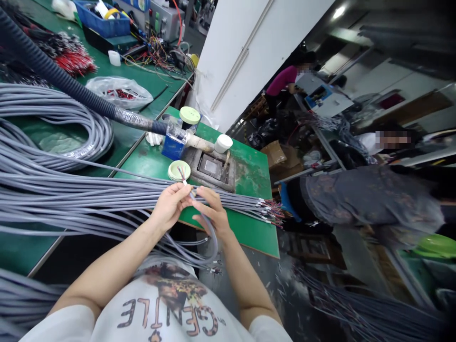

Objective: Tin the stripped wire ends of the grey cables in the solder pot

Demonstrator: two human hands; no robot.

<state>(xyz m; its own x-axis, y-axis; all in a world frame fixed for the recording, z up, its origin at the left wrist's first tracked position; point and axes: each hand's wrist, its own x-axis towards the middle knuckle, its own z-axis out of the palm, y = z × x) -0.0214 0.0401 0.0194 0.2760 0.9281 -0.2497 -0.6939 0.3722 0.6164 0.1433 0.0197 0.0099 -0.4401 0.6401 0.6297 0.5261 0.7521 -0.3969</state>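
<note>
Green workbench (256, 237) beyond the fingers, a bared cable end held above it

Nearest, below the fingers, a white shirt (142, 297) carries the word "GENTLE", upside down to the camera, with a small "on" beside it. Above it, the left hand (173, 204) pinches a grey cable (214, 240) between thumb and fingertips close to its end, apparently so that the thin coloured wires (183, 174) stand free past the grip. The right hand (213, 213) is half curled about the same cable just below, seemingly to steady it; how firmly it closes cannot be told. Slack cable loops down beneath the right fingers.

Behind the fingertips lies a bundle of grey cables (238, 202), its coloured ends gathered to their right, probably for easy reach. Just beyond the left fingertips stands a pale green tub (173, 172); past it, toward the right, is a square metal pot (212, 167). A ribbed hose (67, 71) ends just beyond that pot, perhaps to draw off fumes. Farther still, a yellow-green lid (190, 115) bears marks too small to read.

Well apart from the fingers, a blue bin (103, 23) sits far left, and a co-worker in a purple top (283, 80) stands far right.
</note>
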